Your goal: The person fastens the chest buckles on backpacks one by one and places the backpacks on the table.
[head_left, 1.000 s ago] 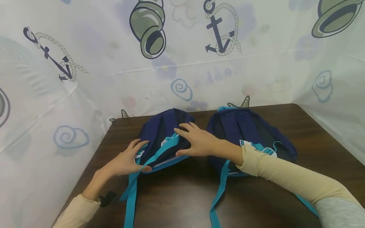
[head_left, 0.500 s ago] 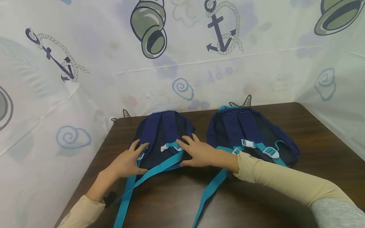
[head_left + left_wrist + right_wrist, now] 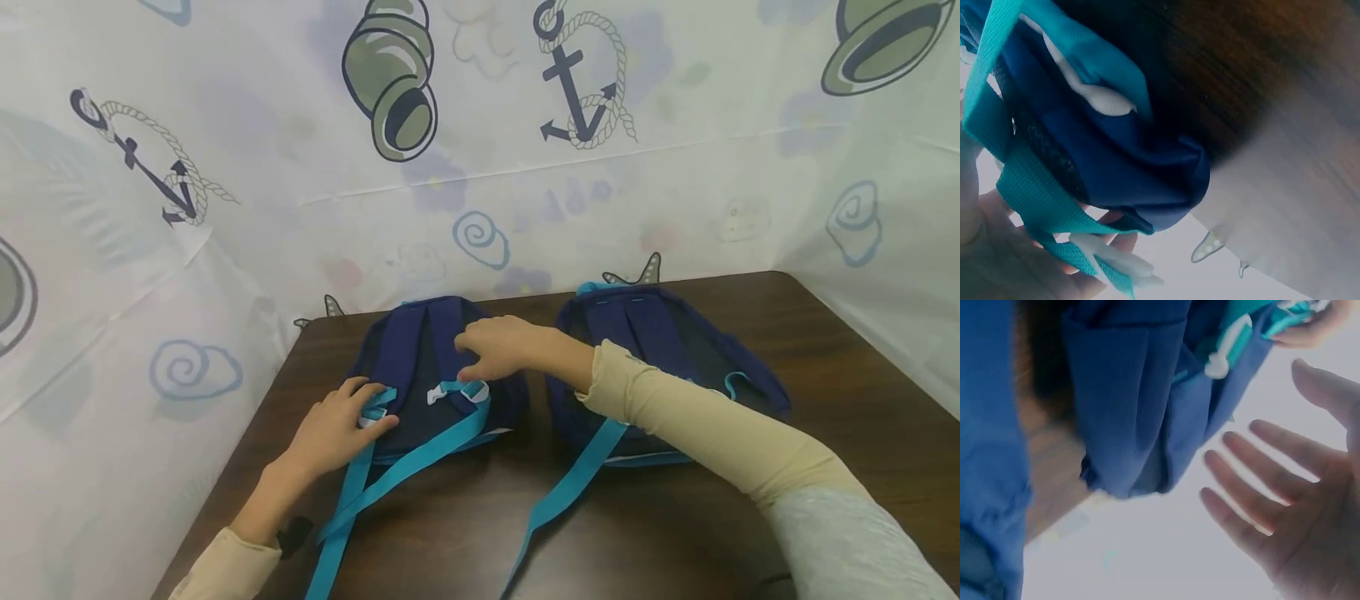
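Two dark-blue children's backpacks with teal straps lie side by side. The left backpack point(image 3: 411, 360) is under both hands, straps facing up. My left hand point(image 3: 330, 429) rests at its lower left corner, thumb and fingers apart around a teal strap and white buckle point(image 3: 1113, 256). Over the same backpack's right side hovers my right hand point(image 3: 502, 343); the right wrist view shows its fingers spread and holding nothing. Just below that hand is a white side-release buckle point(image 3: 437, 393) on teal webbing. A long teal strap point(image 3: 442, 443) trails left across the pack's bottom.
To the right lies the second backpack point(image 3: 652, 342), partly hidden by my right sleeve point(image 3: 690, 425); its teal strap point(image 3: 566, 492) trails toward the front. Both rest on a dark brown wooden table point(image 3: 435, 542). A white patterned curtain point(image 3: 315, 167) surrounds the back and sides.
The left backpack has been turned and laid flatter. My right hand has lifted from its lower right side, moving up over the pack. My left hand stays near the left corner.
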`<state>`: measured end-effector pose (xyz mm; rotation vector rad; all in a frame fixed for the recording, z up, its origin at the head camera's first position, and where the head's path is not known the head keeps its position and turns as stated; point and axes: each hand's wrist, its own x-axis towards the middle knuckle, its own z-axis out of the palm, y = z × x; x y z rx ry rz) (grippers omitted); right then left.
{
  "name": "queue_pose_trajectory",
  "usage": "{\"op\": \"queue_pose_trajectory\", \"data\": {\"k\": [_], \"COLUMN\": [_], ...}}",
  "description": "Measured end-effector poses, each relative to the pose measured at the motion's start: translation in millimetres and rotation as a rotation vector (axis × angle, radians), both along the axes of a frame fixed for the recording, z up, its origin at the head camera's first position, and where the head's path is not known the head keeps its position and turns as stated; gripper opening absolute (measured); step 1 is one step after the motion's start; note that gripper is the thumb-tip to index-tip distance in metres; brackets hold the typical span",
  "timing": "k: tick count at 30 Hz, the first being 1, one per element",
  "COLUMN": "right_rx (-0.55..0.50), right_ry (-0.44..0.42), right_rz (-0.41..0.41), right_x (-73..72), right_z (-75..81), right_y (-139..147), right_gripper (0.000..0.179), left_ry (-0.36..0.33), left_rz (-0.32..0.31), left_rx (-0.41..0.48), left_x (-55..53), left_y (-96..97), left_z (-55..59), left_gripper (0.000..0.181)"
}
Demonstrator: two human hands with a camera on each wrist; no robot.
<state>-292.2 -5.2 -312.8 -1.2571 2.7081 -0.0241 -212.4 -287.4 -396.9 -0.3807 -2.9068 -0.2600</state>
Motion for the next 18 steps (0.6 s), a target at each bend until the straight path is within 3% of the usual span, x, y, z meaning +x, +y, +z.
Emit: {"op": "queue_pose_trajectory", "data": {"k": [5, 9, 14, 18], "right_rx": [0.02, 0.073, 0.063, 0.04], "right_ry": [0.068, 0.1, 0.104, 0.107], "right_rz": [0.091, 0.106, 0.115, 0.128], "right_x": [-3.6, -1.4, -2.6, -7.0], "right_z": [-11.4, -21.6, -33.6, -43.8], "right_y": [-31, -47, -54, -54], "right_gripper": [0.053, 0.049, 0.023, 0.024], "left_ry": [0.032, 0.028, -0.017, -0.079], "left_rz": [0.016, 0.034, 0.058, 0.061], "left_rx": [-0.002, 0.014, 0.051, 0.079], "left_x": [-0.4, 2.1, 8.6, 14.6], "left_y": [-1.8, -2.7, -10.8, -24.2], "left_z": [-2.0, -0.7, 6.7, 13.1], "left_gripper": [0.065, 0.073, 0.08, 0.077]}}
